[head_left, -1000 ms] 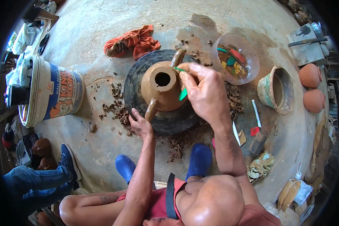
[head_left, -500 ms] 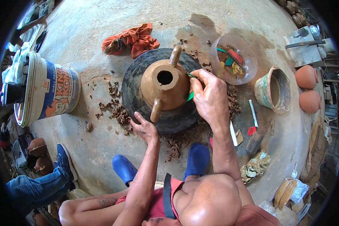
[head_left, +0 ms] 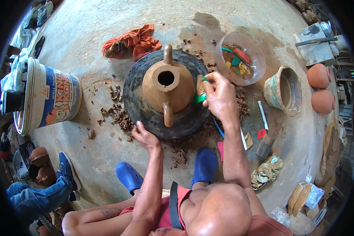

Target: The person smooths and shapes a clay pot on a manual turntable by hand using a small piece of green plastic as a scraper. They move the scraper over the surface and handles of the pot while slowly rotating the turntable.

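Observation:
A brown clay pot (head_left: 153,87) with a round dark mouth sits on the black turntable (head_left: 133,98). Two rounded clay projections (head_left: 168,55) stick out from it, one at the far side and one at the near side. Between the thumb and fingers of my right hand (head_left: 223,98) is a green scraper (head_left: 200,98), smeared with wet clay and held just right of the pot, apart from its wall. My left hand (head_left: 146,138) rests at the turntable's near-left rim, fingers spread and holding nothing.
Clay shavings (head_left: 124,122) lie around the turntable. Beyond it are an orange cloth (head_left: 143,41) and a clear basin (head_left: 259,72) with coloured plastic pieces. A large paint bucket (head_left: 63,94) stands left; a clay-crusted pot (head_left: 273,94) tilts at right. A person's jeans-clad leg (head_left: 39,196) is lower left.
The pot has turned on the turntable, its near projection swinging rightward. My right hand has drawn the scraper off the pot's wall. My left hand has slipped slightly down and left along the rim.

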A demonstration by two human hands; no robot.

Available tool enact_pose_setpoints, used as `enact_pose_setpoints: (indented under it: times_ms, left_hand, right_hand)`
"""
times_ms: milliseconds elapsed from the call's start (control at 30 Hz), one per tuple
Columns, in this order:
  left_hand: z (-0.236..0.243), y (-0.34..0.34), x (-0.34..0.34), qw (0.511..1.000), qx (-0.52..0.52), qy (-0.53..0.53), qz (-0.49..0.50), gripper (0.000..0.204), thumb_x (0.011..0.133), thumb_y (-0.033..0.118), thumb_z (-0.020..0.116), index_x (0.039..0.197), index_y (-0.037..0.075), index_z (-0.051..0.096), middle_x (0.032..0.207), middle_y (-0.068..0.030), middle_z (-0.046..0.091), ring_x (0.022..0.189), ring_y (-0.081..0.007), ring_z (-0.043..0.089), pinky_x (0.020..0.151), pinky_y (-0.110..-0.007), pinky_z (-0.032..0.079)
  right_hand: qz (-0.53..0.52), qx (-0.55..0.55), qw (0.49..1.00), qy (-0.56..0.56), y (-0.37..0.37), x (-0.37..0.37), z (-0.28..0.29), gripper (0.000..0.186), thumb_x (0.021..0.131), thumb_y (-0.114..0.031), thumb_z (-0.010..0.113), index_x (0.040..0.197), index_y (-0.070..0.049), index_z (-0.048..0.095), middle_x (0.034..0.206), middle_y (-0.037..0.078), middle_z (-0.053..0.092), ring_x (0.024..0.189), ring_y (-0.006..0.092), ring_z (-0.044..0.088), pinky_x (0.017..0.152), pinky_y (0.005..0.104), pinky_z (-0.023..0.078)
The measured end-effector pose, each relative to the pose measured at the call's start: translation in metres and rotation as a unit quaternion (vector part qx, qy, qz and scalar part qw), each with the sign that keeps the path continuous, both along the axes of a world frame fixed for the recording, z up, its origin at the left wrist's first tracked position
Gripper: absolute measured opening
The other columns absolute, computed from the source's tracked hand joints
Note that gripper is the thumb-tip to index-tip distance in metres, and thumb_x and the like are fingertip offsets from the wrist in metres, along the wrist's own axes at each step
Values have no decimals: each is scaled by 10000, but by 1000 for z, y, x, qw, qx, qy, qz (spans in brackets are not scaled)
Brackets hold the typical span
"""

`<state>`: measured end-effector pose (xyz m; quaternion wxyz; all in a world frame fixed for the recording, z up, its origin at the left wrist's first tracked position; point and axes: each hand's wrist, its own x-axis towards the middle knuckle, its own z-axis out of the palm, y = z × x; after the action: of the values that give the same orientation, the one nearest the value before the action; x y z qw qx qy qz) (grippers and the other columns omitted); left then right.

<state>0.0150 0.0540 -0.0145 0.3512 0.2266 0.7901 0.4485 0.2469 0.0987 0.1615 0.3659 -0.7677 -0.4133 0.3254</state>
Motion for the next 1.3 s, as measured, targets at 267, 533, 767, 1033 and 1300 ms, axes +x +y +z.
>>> enact_pose_setpoints:
  times_ms: [267,533,767,1033,1300]
  left_hand:
    - [10,48,-1,991,-41,93,-81,768,1035,603,502,1314,-111,553,1320,-294,606,1208,-441,578,1042,-481,429]
    - [0,33,-8,984,-29,167,-47,764,1036,596,507,1320,-112,535,1286,-346,604,1187,-481,579,1014,-518,429]
    - [19,25,9,993,-31,103,-55,756,1040,586,512,1322,-116,520,1302,-350,595,1200,-487,572,1020,-517,426]
    - [3,12,13,992,-41,113,-47,868,1030,608,510,1403,-172,439,1392,-398,517,1311,-501,499,1126,-510,368]
    - [7,11,17,991,-49,120,-46,899,1027,616,505,1430,-181,402,1440,-400,474,1360,-499,456,1160,-507,339]
  right_hand:
    - [46,100,993,-39,7,-27,29,132,958,-94,615,994,19,675,804,267,692,802,449,707,684,490,540]
    - [-69,154,978,120,3,-19,32,174,1042,-136,614,1157,-12,656,735,43,692,499,57,589,416,216,466]
    - [18,-4,1000,13,-4,-16,6,165,985,-92,605,1061,37,673,677,180,693,591,240,726,568,396,563]
    - [42,133,984,112,9,-43,37,172,1033,-136,617,1112,10,661,750,41,687,534,64,617,447,235,496]
    - [-71,284,956,12,-8,17,0,156,1014,-23,613,1153,16,671,926,117,760,804,178,745,669,316,604]
